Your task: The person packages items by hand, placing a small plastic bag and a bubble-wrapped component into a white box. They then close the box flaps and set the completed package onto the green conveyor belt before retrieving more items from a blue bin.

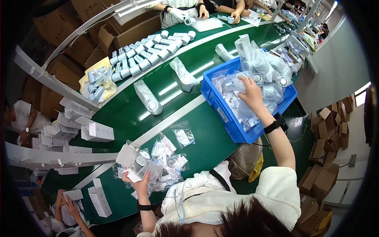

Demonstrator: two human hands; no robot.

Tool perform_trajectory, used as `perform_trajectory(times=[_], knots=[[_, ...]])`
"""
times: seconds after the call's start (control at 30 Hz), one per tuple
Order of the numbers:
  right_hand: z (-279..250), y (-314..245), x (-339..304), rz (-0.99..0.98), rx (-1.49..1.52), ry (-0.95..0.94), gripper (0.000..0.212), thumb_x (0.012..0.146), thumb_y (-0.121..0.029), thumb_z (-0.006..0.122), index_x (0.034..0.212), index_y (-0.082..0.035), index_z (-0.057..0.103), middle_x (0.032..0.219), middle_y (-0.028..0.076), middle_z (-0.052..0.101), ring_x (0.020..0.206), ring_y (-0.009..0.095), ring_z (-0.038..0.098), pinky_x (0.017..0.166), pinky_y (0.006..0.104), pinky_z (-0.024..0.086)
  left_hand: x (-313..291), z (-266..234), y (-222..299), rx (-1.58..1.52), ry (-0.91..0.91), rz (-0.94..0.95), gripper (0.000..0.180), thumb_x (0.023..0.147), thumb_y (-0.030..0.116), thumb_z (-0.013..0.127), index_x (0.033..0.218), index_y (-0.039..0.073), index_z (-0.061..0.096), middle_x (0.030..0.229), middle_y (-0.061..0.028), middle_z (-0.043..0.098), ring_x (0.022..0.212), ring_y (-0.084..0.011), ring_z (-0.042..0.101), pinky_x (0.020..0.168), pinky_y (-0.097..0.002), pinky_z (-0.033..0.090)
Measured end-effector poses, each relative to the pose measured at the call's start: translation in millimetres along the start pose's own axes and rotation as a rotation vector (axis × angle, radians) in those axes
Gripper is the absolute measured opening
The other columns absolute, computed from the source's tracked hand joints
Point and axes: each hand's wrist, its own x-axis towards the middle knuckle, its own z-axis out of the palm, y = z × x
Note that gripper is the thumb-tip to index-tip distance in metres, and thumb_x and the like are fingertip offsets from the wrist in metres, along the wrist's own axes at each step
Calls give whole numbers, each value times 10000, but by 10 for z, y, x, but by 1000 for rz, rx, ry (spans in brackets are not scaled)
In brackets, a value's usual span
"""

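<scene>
My left hand (139, 182) grips a small open white box (138, 164) from below. Its flap stands up, and clear plastic shows in its opening. Beneath and around it lie several clear bags of small white parts (169, 158) on the green table. My right hand (250, 94) is over the blue bin (223, 114), fingers apart and bent, close to a clear plastic-wrapped piece (233, 82). Whether the fingertips touch it I cannot tell. Bubble-wrapped items (264, 69) are heaped in the bin's far right part.
Bubble-wrapped pieces (148, 97) lie on the green conveyor (126, 104) ahead. Beyond it stand rows of grey-and-white devices (146, 53). White boxes (98, 131) stand at left, beside a metal frame post (59, 158). Co-workers' hands (71, 209) work at lower left and across the line. Cardboard cartons (323, 158) stack at right.
</scene>
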Motion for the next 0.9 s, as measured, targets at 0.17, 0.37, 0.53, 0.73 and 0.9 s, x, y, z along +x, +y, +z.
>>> perform_trajectory(times=[0.17,0.37,0.53,0.73,0.9], knots=[[405,-1172,-180,-380,434,-449,477,579,-126,644,1028,-75,491,875,152,493,808,332,526,691,403,439,68,-34,-76,-69,11,-33,819,563,47,756,1148,94,185,1207,-168,273,1124,-298,328,963,-394,250],[1631,-1228,-478,-443,315,-941,546,641,-187,671,1132,-79,459,985,196,480,924,365,506,766,402,447,173,118,-17,-71,-4,33,811,578,61,743,1173,97,193,1249,-172,261,1149,-302,314,970,-402,257],[968,-842,248,-433,315,-234,565,672,-281,683,1152,-66,478,1064,174,496,1013,340,465,866,404,403,53,14,-15,-97,88,-38,839,574,1,712,1216,117,184,1248,-151,284,1158,-287,331,992,-388,267],[-37,816,1623,488,-489,113,831,626,-569,629,1286,-139,363,1167,211,462,1131,390,372,919,422,351,-3,-25,-59,-24,69,-57,889,558,5,717,1246,125,167,1243,-140,288,1162,-286,331,990,-389,275],[405,1662,2168,636,-374,-451,857,539,-597,644,1241,-149,440,1220,197,463,1148,361,415,937,436,336,14,-22,-115,1,64,-77,905,548,35,733,1249,127,169,1234,-136,299,1158,-283,338,985,-387,284]])
